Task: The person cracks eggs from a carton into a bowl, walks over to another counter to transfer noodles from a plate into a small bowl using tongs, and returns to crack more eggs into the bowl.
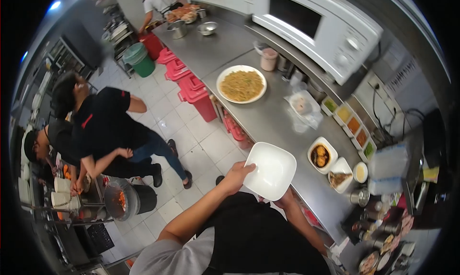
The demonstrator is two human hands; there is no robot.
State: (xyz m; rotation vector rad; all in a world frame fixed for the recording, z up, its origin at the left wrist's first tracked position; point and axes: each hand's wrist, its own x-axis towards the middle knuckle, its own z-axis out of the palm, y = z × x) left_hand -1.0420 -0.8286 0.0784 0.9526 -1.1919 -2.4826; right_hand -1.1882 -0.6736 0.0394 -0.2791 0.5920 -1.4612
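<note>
A white square bowl [271,170], with nothing in it, is tilted toward me in front of my apron. My left hand [236,177] is closed on its left edge, thumb over the rim and fingers underneath. Below the bowl's lower right side is my right hand [286,199]; the bowl hides its fingers, so I cannot tell whether it grips anything. On the steel counter beside them stand a white bowl of dark sauce with yellowish pieces [320,155], a white dish of brown food [340,176] and a small cup of pale yellow contents [360,172].
A large plate of noodles [242,85] sits farther along the steel counter [282,126]. A microwave [316,26] is on the shelf above. Red lidded bins [197,95] line the counter's aisle side. Two people [103,117] stand at left; another [160,4] works at the far end.
</note>
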